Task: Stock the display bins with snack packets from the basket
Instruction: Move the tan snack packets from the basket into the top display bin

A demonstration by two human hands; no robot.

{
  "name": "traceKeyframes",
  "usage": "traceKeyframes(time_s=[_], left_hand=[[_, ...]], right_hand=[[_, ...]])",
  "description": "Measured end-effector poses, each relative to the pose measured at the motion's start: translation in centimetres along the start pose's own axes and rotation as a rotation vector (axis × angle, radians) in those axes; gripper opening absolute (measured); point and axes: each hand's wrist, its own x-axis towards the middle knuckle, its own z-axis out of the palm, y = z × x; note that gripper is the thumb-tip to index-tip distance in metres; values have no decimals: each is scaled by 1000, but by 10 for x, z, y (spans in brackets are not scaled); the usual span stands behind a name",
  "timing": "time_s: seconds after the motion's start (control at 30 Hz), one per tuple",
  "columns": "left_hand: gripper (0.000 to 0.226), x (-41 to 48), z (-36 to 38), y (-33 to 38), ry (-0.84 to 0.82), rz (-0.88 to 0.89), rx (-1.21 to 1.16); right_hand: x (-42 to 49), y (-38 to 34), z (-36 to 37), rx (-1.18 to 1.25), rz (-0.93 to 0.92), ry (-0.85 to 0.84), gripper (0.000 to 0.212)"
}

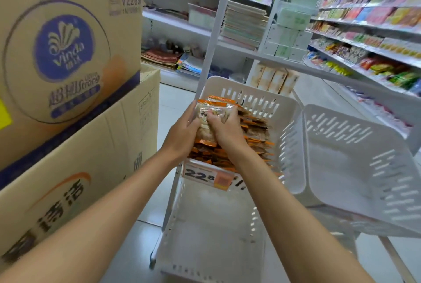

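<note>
A white slotted display bin [287, 109] in the middle of the head view holds several orange-edged snack packets [255, 132] stacked in rows. My left hand [182, 132] and my right hand [225, 130] both grip a small bunch of packets [211, 111] at the bin's left end, just above the stack. An orange price tag reading 22.8 [207, 175] hangs on the bin's front edge. A second white bin [355, 164] to the right has nothing in it, and so does a lower bin [211, 232] beneath. No basket is in view.
Stacked cardboard cartons [68, 73] stand close on the left. The white rack frame [216, 20] rises behind the bins. Stocked shelves [373, 36] line the right side and the back wall. A tiled floor aisle [173, 100] runs between cartons and rack.
</note>
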Motion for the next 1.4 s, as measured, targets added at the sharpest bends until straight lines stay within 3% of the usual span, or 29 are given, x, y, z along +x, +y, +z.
traceKeyframes(time_s=[0.1, 0.27, 0.4, 0.47, 0.6, 0.7, 0.77, 0.9, 1.0, 1.1, 1.27, 1.4], left_hand=[[54, -6, 0, 1, -28, 29, 44], [55, -11, -5, -2, -136, 44, 61], [60, -16, -14, -9, -187, 14, 47], [62, -23, -16, -9, -183, 18, 73], [67, -36, -18, 4, -46, -26, 324], [64, -59, -16, 27, 87, 29, 579], [51, -83, -12, 41, 140, 84, 622], [28, -155, 10, 45, -74, -36, 514], [28, -225, 23, 24, -254, -180, 465], [27, -294, 19, -6, -309, -283, 439], [24, -367, -7, -42, -236, -375, 434], [22, -397, -23, -50, -136, -344, 451]], right_hand=[[-7, -1, 3, 89, 56, -133, 73], [-13, 3, -3, 93, 77, -184, 96], [-18, 9, -10, 11, 4, -218, 86], [-21, 8, -13, -13, -8, -204, 82], [-37, 3, -22, -135, -18, -40, 96], [-72, -3, -29, -224, -102, 65, 85], [-104, -3, -35, -262, -154, 138, 70], [-176, 17, -47, -317, -193, 175, 44], [-235, 52, -55, -371, -89, 21, 37], [-293, 101, -65, -468, 52, -247, 35], [-373, 169, -55, -580, 151, -581, 40], [-404, 188, -5, -636, 219, -654, 57]])
